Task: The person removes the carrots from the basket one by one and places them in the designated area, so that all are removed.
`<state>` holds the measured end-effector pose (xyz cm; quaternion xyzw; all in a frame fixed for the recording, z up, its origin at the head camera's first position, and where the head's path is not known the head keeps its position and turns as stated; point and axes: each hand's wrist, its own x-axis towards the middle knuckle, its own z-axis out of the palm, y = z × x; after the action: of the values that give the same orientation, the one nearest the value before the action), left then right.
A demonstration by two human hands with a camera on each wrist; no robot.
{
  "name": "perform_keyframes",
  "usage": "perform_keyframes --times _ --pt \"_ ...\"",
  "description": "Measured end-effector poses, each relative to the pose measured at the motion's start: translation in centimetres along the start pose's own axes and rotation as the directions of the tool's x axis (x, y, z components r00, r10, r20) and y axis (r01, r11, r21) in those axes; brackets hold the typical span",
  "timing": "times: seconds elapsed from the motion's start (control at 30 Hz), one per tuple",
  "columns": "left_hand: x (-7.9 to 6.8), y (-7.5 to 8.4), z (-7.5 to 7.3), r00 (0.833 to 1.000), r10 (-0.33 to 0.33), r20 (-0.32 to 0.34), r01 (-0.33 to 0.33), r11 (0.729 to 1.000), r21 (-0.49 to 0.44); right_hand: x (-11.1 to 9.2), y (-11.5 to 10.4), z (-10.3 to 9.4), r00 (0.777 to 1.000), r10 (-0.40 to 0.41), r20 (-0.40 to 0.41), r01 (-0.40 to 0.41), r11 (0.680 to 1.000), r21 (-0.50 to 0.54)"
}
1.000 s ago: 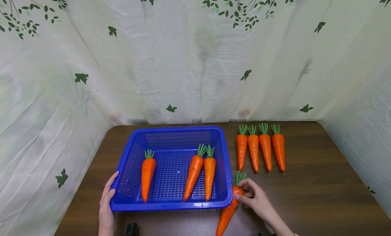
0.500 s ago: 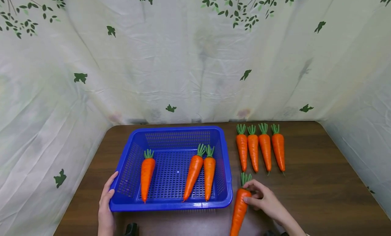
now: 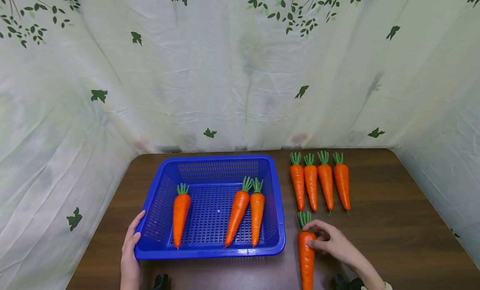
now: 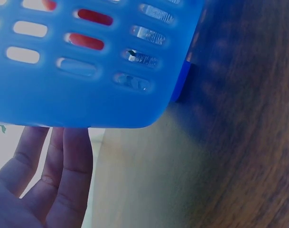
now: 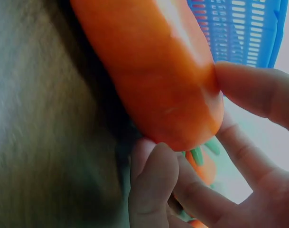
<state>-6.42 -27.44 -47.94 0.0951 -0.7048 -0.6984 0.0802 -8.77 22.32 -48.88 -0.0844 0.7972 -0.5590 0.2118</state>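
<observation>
My right hand (image 3: 330,240) pinches an orange carrot (image 3: 306,261) near its thick end, just below the green stalks. That carrot points towards me, right of the blue plastic basket (image 3: 206,253). In the right wrist view the fingers (image 5: 248,88) and thumb touch the carrot (image 5: 158,76) close up. My left hand (image 3: 131,252) rests against the basket's left rim with extended fingers. Seen from the left wrist, those fingers (image 4: 75,175) reach up to the basket's edge (image 4: 78,114), their tips hidden behind it. Inside the basket lie three carrots (image 3: 181,215), one left and two right.
Several carrots (image 3: 325,186) lie side by side at the back right of the brown wooden table (image 3: 390,223), stalks away from me. A black object (image 3: 161,281) shows at the front edge. Behind the table hangs a pale curtain (image 3: 240,73) with leaf prints.
My right hand has moved right with the carrot, away from the basket's corner, and the carrot has turned straighter. The leftmost back carrot's tip has shifted slightly right. My left hand stays put.
</observation>
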Motion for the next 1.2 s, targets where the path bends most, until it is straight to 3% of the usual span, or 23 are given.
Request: perform_keyframes --times 0.5,1.2 --pt "0.0 0.0 0.0 1.0 -0.01 -0.002 0.01 1.0 0.001 0.1 0.6 -1.3 0.995 -0.099 0.004 0.099 0.995 0.008" --pt "0.1 0.1 -0.2 0.998 -0.06 -0.006 0.06 0.998 0.034 0.1 0.7 -1.0 0.994 -0.096 -0.049 0.095 0.995 -0.03"
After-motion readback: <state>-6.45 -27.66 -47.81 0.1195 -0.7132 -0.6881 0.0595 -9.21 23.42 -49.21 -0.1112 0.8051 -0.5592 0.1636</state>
